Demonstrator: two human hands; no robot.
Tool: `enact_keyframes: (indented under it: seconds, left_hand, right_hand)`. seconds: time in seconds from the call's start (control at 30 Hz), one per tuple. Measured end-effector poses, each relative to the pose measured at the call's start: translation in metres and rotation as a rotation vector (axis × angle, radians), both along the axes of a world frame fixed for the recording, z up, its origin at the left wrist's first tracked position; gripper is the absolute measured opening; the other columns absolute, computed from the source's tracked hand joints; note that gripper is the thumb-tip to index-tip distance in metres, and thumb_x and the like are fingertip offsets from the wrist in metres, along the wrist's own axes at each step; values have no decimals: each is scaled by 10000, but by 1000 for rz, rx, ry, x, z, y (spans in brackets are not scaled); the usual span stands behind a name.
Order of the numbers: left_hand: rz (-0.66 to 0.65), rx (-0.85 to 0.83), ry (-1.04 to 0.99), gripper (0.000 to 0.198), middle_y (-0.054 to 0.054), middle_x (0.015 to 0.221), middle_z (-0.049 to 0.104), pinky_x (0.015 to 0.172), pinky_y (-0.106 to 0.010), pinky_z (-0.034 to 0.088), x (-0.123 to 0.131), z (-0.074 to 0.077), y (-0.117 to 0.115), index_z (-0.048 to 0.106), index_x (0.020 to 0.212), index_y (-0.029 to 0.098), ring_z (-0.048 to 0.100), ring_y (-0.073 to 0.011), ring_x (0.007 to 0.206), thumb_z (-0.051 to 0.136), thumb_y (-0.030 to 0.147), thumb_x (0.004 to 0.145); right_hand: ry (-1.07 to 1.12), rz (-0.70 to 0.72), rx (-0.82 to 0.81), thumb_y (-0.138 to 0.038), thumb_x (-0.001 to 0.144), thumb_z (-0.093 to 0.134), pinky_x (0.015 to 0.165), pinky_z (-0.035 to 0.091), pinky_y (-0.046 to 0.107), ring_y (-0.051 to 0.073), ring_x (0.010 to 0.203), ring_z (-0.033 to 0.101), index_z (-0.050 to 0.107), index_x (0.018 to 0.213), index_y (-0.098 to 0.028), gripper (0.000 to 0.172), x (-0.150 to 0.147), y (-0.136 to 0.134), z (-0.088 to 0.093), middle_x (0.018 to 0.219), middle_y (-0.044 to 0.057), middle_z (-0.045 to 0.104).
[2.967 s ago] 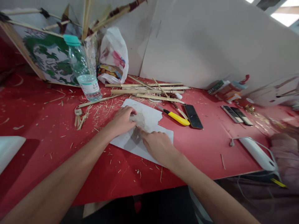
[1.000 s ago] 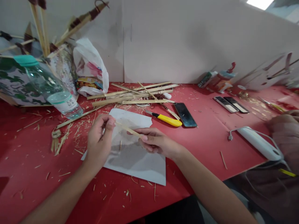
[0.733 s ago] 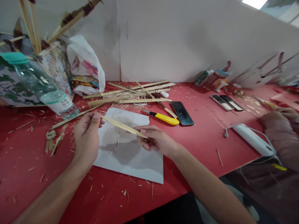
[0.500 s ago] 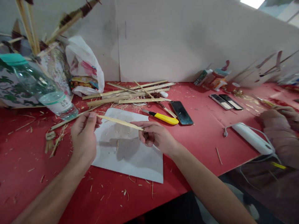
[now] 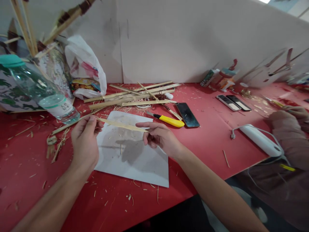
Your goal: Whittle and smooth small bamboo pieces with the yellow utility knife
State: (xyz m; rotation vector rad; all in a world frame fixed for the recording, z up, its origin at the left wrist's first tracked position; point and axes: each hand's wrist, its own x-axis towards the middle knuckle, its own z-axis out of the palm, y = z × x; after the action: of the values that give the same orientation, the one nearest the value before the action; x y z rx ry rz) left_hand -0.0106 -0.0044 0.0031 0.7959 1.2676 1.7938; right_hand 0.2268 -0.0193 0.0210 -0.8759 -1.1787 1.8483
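Observation:
A thin, pale strip of bamboo or wood (image 5: 123, 125) stretches between my two hands, above a white sheet of paper (image 5: 145, 172). My left hand (image 5: 85, 138) pinches its left end between thumb and fingers. At the other end, the strip's narrow tip meets the fingers of my right hand (image 5: 160, 138), whose index finger reaches out over it while the others curl. Just behind my right hand lies a yellow utility knife (image 5: 172, 121) with its blade out. Farther back is a loose pile of similar strips (image 5: 120, 102).
A water bottle (image 5: 58, 104) and a white plastic bag (image 5: 84, 61) stand at left. A black phone (image 5: 187, 114) lies beyond the knife. At right are two more phones (image 5: 228, 102), a white power strip (image 5: 262, 140) and another person's sleeve (image 5: 287, 132). Shavings litter the red table (image 5: 205, 161).
My right index finger has lifted and straightened a little above the strip. The strip stays between my hands, nearly in place. The view has shifted slightly.

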Motion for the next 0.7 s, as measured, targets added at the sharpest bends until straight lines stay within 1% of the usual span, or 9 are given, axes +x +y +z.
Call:
enact_keyframes:
  seconds: [0.2, 0.43, 0.6, 0.7]
  left_hand:
    - [0, 24, 15, 118, 22, 677, 565, 639, -257, 441, 1, 1, -1, 651, 732, 208, 518, -104, 635, 697, 244, 834]
    - [10, 20, 12, 108, 21, 693, 565, 641, -247, 464, 0, 1, -1, 653, 744, 213, 527, -105, 641, 718, 255, 820]
    - [-5, 6, 29, 131, 15, 701, 557, 643, -263, 472, 0, 1, -1, 642, 728, 232, 523, -116, 645, 706, 266, 837]
    - [-5, 11, 38, 134, 13, 695, 550, 632, -267, 465, 0, 1, -1, 637, 721, 234, 521, -121, 642, 705, 272, 829]
  right_hand:
    - [-33, -7, 19, -154, 765, 448, 490, 297, 269, 115, 487, 411, 651, 1253, -112, 531, 1, 0, 0, 660, 28, 659]
    - [-20, -9, 32, -196, 836, 452, 490, 302, 262, 119, 504, 438, 656, 1249, -114, 468, 1, 0, -3, 670, 39, 664]
    - [-41, -11, 34, -180, 818, 488, 503, 308, 258, 112, 512, 441, 671, 1228, -126, 452, 0, -1, -2, 658, 26, 659]
    - [-39, -7, 26, -160, 786, 481, 493, 302, 256, 109, 499, 428, 672, 1225, -130, 480, 0, 0, -1, 652, 22, 658]
